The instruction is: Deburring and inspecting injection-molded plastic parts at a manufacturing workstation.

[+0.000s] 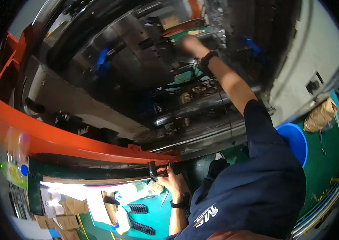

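My left hand [171, 181] is closed around a black handle [152, 169] on the edge of the orange sliding door [69, 138]. Stretched far forward, my right arm reaches into the open machine [133, 60] between its large metal blocks. At its end my right hand [192, 46] is smeared by motion, so its fingers and anything in them cannot be made out. Dark cables [194, 72] hang just below that wrist, and metal bars [189, 108] cross the machine nearer to me.
A teal worktable [157, 218] at lower left carries black ribbed parts [138, 208], a white bottle [122, 220] and a bright lamp [67, 190]. On the right a blue bucket [297, 140] and a brown bag [321, 115] stand by the machine's pale side panel [317, 48].
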Tool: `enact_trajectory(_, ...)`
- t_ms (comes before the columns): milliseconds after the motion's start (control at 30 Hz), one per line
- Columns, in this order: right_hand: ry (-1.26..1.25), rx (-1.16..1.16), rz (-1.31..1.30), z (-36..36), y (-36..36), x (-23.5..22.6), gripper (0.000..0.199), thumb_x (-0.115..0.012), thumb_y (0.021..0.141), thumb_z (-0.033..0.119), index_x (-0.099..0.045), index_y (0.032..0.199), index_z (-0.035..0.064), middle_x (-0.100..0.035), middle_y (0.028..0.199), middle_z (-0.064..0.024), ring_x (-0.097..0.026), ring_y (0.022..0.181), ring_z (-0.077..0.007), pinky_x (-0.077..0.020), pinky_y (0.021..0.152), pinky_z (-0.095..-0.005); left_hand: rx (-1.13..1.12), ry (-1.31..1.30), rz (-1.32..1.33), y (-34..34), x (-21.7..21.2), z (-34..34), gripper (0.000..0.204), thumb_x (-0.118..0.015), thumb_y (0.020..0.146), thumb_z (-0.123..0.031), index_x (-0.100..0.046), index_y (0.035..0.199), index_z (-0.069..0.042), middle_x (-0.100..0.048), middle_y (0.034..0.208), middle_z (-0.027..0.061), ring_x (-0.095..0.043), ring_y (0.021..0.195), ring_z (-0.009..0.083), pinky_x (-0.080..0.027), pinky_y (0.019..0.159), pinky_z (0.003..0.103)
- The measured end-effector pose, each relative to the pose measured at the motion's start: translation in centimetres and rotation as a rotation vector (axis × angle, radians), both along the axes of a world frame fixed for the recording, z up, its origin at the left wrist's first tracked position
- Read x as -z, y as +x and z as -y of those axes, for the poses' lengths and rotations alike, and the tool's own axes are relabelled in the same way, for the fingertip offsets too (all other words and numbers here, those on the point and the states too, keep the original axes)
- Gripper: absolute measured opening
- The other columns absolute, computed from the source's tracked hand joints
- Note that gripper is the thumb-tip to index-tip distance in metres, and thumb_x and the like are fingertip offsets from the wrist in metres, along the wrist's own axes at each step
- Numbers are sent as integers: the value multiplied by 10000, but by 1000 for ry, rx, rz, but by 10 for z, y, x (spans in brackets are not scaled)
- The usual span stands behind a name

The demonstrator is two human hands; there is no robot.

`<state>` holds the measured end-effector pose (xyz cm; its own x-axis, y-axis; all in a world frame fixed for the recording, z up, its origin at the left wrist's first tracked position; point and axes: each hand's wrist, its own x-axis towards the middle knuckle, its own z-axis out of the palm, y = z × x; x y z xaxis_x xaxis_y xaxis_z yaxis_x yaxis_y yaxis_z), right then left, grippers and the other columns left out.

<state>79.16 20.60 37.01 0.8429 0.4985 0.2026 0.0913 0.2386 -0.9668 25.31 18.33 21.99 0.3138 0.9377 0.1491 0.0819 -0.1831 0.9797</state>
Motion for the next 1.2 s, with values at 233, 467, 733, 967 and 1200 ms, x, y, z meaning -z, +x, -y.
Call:
enact_trajectory(233, -49, 129, 142, -74, 17, -3, 356, -619, 932, 354, -691, 915, 6, -642, 723, -73, -572, 671, -139, -444, 620, -319, -132, -30, 0, -24, -4, -25, 107, -584, 890, -11, -489, 932, -37, -547, 831, 52, -567, 722, 133, -497, 685, 277)
enact_trajectory(467, -53, 241, -37, -57, 24, 33, 270, -591, 930, 279, -667, 941, 20, -681, 793, -65, -600, 606, -149, -504, 567, -281, -35, 6, -137, -30, -3, -36, 82, -609, 886, -38, -528, 903, -35, -575, 795, 40, -578, 709, 122, -484, 669, 266)
enact_trajectory(733, -290, 323, 279, -66, 58, 31, 354, -618, 907, 262, -623, 1187, 45, -681, 951, -70, -627, 775, -174, -511, 687, -304, 91, -90, -102, -31, -6, -44, 156, -630, 897, -79, -551, 1015, -14, -595, 865, 69, -600, 797, 145, -496, 772, 302)
enact_trajectory(967, -503, 43, 536, -64, 60, 50, 357, -594, 879, 158, -611, 1201, 5, -678, 1062, -150, -641, 942, -225, -501, 813, -322, 170, 221, -480, -60, 2, -32, 520, -656, 884, -120, -411, 1324, 8, -588, 1107, 162, -582, 1006, 259, -438, 941, 390)
enact_trajectory(1200, -510, 355, 704, -62, 7, 34, 326, -557, 923, 216, -579, 1184, 23, -643, 1086, -248, -606, 1037, -411, -491, 839, -439, 481, 129, -989, -81, -13, 0, 444, -634, 896, -320, -574, 1172, 23, -614, 1088, 233, -574, 1045, 401, -463, 898, 451)
